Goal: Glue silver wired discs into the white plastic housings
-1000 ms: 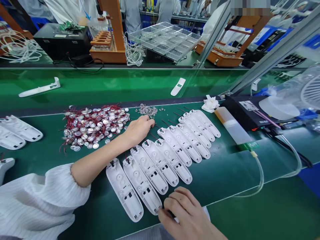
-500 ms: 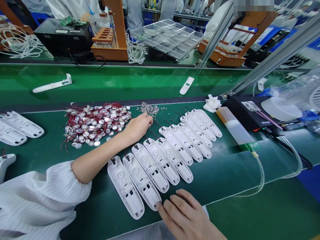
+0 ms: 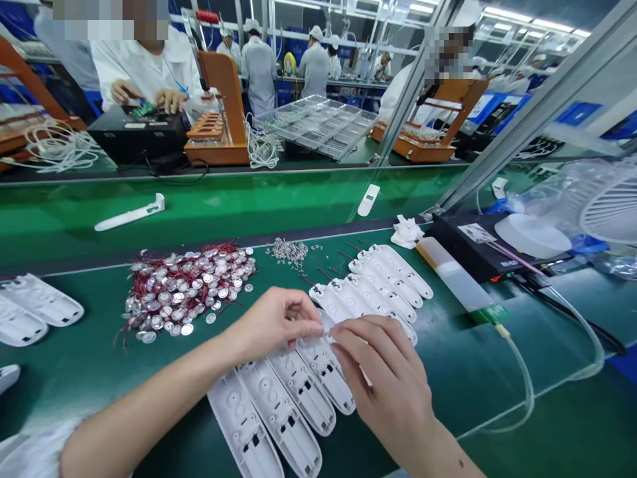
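A fanned row of white plastic housings (image 3: 385,279) lies inside-up on the green mat, with several more close to me (image 3: 279,411). My left hand (image 3: 273,325) hovers over the middle of the row, its fingertips pinched together; what they pinch is hidden. My right hand (image 3: 391,382) meets it from the right, fingers curled over one housing (image 3: 326,322) between both hands. Behind my left hand lie a heap of silver discs with red wires (image 3: 189,282) and a small pile of screws (image 3: 287,250).
More white housings (image 3: 42,299) lie at the left edge. A glue bottle (image 3: 450,272) with tubing, a black box (image 3: 472,245) and a fan (image 3: 610,202) stand on the right. White parts (image 3: 130,214) ride the conveyor. A co-worker (image 3: 144,73) sits opposite.
My left hand has drawn back from the screw pile to the middle of the row. My right hand rose from the mat's near edge to meet it. The camera tilted up.
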Tool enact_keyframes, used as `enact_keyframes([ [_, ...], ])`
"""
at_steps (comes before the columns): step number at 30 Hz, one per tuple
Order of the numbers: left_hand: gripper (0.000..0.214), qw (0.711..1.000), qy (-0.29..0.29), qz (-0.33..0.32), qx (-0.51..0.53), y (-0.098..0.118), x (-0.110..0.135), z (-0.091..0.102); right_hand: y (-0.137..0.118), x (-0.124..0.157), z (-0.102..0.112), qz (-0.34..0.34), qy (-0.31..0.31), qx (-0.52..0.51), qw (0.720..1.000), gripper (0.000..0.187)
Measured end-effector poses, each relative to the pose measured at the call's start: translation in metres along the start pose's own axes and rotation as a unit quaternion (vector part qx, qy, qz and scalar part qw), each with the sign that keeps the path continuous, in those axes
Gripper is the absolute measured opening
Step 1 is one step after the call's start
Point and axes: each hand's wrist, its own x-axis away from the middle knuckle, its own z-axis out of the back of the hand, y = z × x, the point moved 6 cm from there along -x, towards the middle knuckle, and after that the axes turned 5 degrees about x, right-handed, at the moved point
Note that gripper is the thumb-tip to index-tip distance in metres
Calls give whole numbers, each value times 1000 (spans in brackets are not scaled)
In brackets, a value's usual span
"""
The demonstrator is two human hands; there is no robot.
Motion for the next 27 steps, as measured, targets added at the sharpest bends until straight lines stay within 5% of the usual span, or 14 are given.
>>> enact_keyframes([
  [11,36,987,-104,59,104,-21,5,-26,3,19,-5,82,-56,17,995,18],
  [13,33,990,-117,60,61,-24,2,-27,5,20,-6,82,-67,20,994,19],
  [15,24,990,-82,11,-112,-19,-8,-16,12,21,-4,74,-65,22,995,20],
  [18,9,906,46,-101,-408,2,-29,16,28,20,7,44,-51,34,997,18],
  [20,13,866,84,-125,-476,11,-45,35,40,19,16,25,-50,50,997,15],
  [27,16,790,40,-150,-592,15,-79,47,64,25,36,-5,-59,100,993,13],
])
